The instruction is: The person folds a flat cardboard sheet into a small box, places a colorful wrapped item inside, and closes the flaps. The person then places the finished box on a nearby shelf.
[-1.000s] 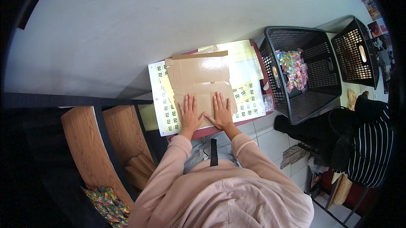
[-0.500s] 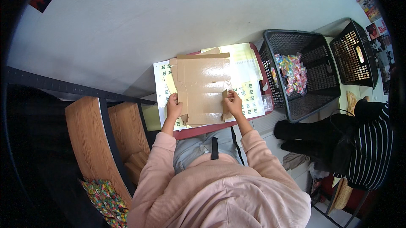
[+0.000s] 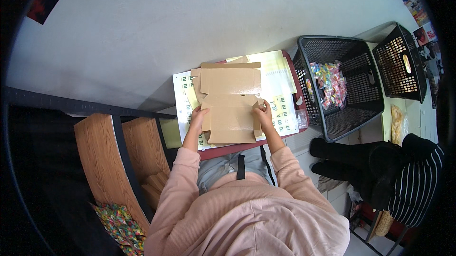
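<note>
On table (image 3: 216, 152), atop printed sheets (image 3: 286, 113), I log 1 box (image 3: 231, 119), part-folded. L hand (image 3: 196, 119): fingers at box's L side, can't tell if clamped. R hand (image 3: 264, 116): fingers clamped on its R side.

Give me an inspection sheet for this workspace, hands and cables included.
Surface: red tabletop, mostly covered by printed sheets.
Work item: brown cardboard, partly folded, right flap raised.
Clutter: clear plastic packet near tabletop's right edge.
Hands: left hand at the cardboard's left edge, grip unclear; right hand pinching its right flap.
Cables: none certain; thin dark strip below tabletop unclear.
Surroundings: black basket holding colourful packets; second basket; wooden shelves; person in striped top.
</note>
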Action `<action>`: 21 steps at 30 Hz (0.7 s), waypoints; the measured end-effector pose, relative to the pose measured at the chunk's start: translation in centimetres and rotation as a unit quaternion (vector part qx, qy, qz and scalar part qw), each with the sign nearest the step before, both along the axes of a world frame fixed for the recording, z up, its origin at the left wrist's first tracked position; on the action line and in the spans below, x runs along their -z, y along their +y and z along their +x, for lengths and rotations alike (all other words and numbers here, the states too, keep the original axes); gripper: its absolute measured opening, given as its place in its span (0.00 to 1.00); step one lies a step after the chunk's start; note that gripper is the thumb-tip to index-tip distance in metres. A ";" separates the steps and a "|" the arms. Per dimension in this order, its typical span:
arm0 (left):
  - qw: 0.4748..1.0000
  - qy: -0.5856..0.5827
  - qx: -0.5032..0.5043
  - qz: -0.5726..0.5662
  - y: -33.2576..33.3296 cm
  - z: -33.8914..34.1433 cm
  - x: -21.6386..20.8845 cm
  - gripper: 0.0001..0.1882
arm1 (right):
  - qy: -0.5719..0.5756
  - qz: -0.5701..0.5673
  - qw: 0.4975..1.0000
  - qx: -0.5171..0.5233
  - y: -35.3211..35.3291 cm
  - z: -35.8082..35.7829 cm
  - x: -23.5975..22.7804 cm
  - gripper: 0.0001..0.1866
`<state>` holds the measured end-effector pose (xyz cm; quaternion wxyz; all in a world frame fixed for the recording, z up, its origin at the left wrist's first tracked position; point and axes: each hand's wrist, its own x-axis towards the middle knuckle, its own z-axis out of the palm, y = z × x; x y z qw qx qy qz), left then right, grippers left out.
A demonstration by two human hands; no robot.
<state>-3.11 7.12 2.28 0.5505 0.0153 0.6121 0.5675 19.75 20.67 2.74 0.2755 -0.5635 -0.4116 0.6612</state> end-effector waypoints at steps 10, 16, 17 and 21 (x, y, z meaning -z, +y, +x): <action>0.907 0.407 0.104 0.000 -1.5 2.6 2.0 0.29 | -0.114 0.219 0.966 -0.082 -0.8 0.5 1.3 0.35; 0.854 0.498 0.146 -0.027 -1.2 3.7 1.4 0.31 | -0.194 0.346 0.901 -0.174 -1.6 -0.7 -2.3 0.40; 0.844 0.511 0.161 -0.009 -1.1 3.7 1.2 0.32 | -0.206 0.370 0.887 -0.185 -1.9 -1.0 -2.8 0.41; 0.832 0.509 0.222 0.010 -0.3 3.8 -0.8 0.39 | -0.234 0.421 0.844 -0.238 -2.3 -1.8 -3.4 0.43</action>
